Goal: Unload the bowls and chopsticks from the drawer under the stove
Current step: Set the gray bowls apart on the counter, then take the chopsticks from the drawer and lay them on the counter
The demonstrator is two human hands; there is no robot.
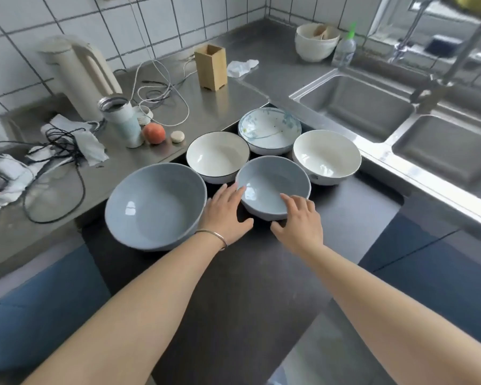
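Several bowls stand on the black stove top. A large grey-blue bowl is at the left and a small grey-blue bowl is in the middle front. Behind them are a white bowl, a blue-patterned bowl and a cream bowl. My left hand touches the small grey-blue bowl's left side and my right hand touches its near right rim, fingers spread on both. The drawer and chopsticks are hidden from view.
A steel counter at the left holds a kettle, a flask, a peach, tangled cables and a wooden holder. A double sink lies to the right, with stacked bowls and a bottle behind it.
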